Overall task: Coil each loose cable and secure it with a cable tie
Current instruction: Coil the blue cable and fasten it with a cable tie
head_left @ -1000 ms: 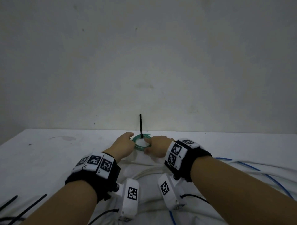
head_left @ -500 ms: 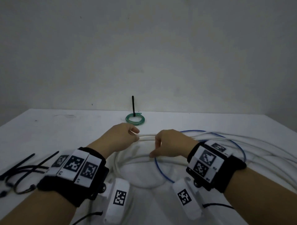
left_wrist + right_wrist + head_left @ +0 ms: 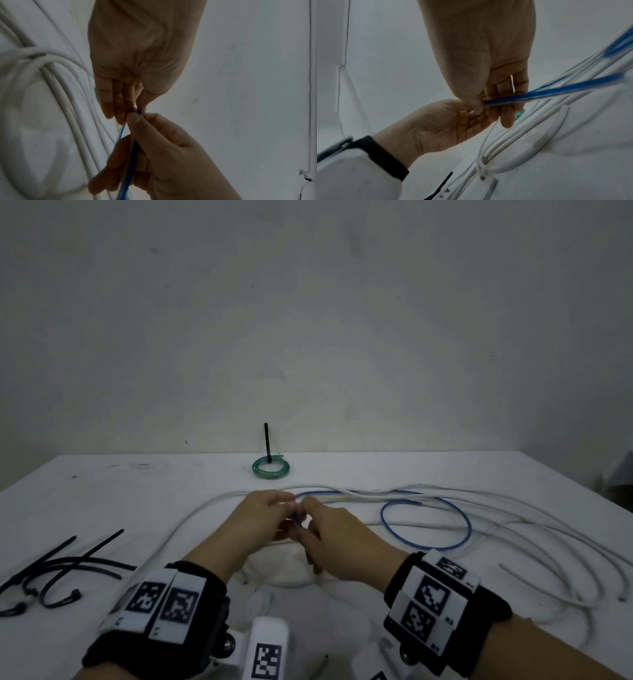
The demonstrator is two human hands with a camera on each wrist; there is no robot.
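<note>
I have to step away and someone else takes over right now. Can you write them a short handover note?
Left hand: pinching the blue cable.
Right hand: gripping the same blue cable beside it.
Done: the green cable is coiled and tied at the table's back edge.
Left: the blue cable has one loose loop to the right; coil and tie it, then the white cables. Spare black cable ties lie at the left.

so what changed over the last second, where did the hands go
Both hands left the tied green coil at the far edge and drew back toward the person. The left hand and right hand then met and took hold of the blue cable, pinching it between them above the white cables. The green coil stays put with its tie tail upright; the spare black cable ties lie untouched at left.
</note>
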